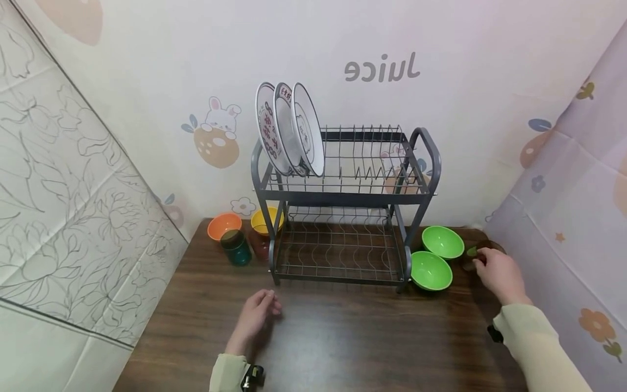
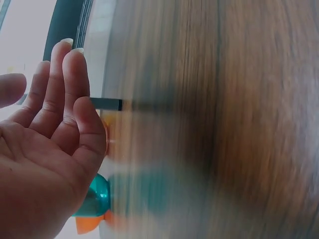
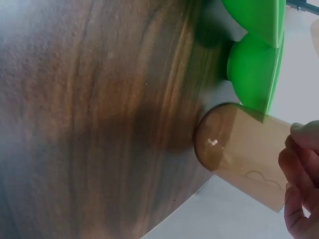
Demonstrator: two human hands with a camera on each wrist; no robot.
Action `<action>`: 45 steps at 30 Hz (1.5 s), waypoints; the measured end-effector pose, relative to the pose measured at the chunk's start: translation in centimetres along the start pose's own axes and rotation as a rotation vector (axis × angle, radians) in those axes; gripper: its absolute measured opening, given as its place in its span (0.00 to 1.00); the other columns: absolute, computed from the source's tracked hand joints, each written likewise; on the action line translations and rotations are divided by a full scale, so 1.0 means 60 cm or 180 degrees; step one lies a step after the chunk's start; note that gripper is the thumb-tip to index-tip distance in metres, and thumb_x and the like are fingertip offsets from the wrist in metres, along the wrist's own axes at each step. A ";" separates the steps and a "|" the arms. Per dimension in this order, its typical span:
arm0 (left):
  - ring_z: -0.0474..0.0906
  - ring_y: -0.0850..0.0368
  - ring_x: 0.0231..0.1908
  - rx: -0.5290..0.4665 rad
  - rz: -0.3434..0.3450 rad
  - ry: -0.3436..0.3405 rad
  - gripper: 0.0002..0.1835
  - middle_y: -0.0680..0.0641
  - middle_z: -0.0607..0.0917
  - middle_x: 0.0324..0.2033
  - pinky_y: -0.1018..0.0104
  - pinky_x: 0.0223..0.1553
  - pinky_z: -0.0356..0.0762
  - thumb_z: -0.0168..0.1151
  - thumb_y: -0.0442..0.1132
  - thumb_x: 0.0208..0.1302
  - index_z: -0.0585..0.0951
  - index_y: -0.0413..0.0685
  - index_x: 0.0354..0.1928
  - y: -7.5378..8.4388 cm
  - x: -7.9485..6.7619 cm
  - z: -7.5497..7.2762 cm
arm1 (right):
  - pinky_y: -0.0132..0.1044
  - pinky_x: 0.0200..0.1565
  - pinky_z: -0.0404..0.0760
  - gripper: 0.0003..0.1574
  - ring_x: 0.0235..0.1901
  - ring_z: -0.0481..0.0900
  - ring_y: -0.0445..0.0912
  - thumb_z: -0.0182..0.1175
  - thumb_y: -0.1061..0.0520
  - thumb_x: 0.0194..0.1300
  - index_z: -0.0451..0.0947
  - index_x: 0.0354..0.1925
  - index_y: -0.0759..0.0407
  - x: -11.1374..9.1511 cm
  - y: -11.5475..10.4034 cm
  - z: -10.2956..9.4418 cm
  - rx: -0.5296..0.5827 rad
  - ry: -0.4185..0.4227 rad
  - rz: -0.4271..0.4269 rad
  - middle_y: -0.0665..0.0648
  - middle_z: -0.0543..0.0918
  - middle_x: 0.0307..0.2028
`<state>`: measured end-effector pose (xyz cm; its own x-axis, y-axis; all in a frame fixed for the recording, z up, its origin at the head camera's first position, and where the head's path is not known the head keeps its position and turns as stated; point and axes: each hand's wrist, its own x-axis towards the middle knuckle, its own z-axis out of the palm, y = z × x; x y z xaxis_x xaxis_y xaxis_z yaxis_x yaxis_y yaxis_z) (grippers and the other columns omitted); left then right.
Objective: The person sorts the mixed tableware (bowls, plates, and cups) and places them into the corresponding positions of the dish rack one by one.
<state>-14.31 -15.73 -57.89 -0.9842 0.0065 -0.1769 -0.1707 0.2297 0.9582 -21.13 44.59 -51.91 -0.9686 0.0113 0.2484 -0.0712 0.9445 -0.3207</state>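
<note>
At the table's right side, the thumb and fingers of my right hand (image 1: pixel 503 276) pinch the rim of a see-through brown cup (image 3: pixel 239 149). That cup stands beside two green bowls (image 1: pixel 443 242), which sit one behind the other against the rack's right side. In the right wrist view its base is near or on the tabletop; I cannot tell which. My left hand (image 1: pixel 256 314) is over the table in front of the rack, with loosely bent fingers (image 2: pixel 75 74) and nothing held. A teal cup (image 1: pixel 237 251) is among the things beyond it.
A dark two-tier dish rack (image 1: pixel 343 197) stands against the wall, with three patterned plates (image 1: pixel 308 130) upright at its upper left. Left of the rack are an orange container (image 1: pixel 224 225), a yellow one (image 1: pixel 262 222) and a reddish see-through cup (image 1: pixel 259 246). Printed cloth closes both sides.
</note>
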 end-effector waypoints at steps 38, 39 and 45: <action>0.81 0.50 0.30 -0.0259 0.0261 -0.0908 0.17 0.39 0.85 0.32 0.60 0.31 0.76 0.48 0.40 0.78 0.78 0.29 0.43 0.021 -0.034 0.124 | 0.21 0.28 0.70 0.08 0.24 0.75 0.32 0.71 0.64 0.55 0.86 0.37 0.60 -0.206 -0.253 0.041 0.1215 0.0842 0.0682 0.53 0.85 0.28; 0.81 0.50 0.30 -0.0279 0.0275 -0.0919 0.17 0.39 0.86 0.32 0.60 0.32 0.76 0.48 0.41 0.78 0.78 0.30 0.42 0.021 -0.035 0.126 | 0.21 0.29 0.71 0.08 0.25 0.75 0.32 0.71 0.64 0.56 0.86 0.37 0.60 -0.206 -0.263 0.045 0.1321 0.0795 0.0656 0.52 0.85 0.28; 0.81 0.51 0.30 -0.0366 0.0350 -0.1074 0.17 0.40 0.86 0.32 0.61 0.34 0.78 0.49 0.41 0.77 0.78 0.31 0.42 0.019 -0.033 0.147 | 0.27 0.32 0.76 0.09 0.29 0.79 0.36 0.69 0.65 0.61 0.84 0.42 0.64 -0.207 -0.316 0.071 0.2265 0.0254 0.0629 0.54 0.85 0.32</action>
<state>-12.14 -6.90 -58.44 -0.9294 0.3499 -0.1174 -0.0878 0.0991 0.9912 -8.77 25.15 -52.82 -0.9610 0.2084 0.1817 -0.0608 0.4817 -0.8742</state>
